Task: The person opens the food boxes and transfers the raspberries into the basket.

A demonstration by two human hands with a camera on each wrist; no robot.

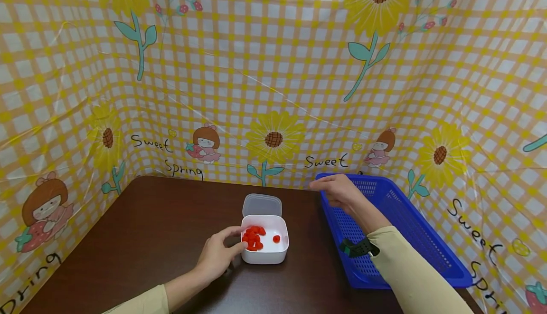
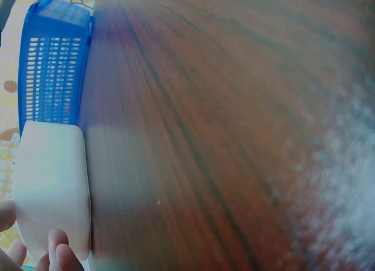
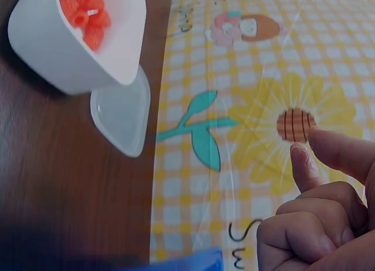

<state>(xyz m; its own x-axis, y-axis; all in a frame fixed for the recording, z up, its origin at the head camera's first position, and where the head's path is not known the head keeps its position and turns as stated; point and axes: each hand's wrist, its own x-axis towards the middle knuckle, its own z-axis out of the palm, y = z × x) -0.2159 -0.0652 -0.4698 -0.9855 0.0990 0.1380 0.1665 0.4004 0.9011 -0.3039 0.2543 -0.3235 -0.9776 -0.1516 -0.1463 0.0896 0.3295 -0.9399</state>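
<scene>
A small white plastic box (image 1: 265,257) sits on the table, its translucent lid (image 1: 262,205) folded back behind it. My left hand (image 1: 219,252) holds the box's left side, thumb in front and fingers farther back. Inside, small red pieces (image 1: 253,238) lie in a heap on the left; a lone red piece (image 1: 277,239) is at the right. My right hand (image 1: 339,191) hovers over the back left of the blue basket (image 1: 444,257). In the right wrist view, its thumb and index tips are close together with nothing visible between them; its other fingers are curled.
The blue perforated basket takes up the right side of the brown table (image 1: 145,228). A checked, flower-printed cloth (image 1: 273,90) rises behind the table and on both sides. A dark band (image 1: 359,247) circles my right wrist.
</scene>
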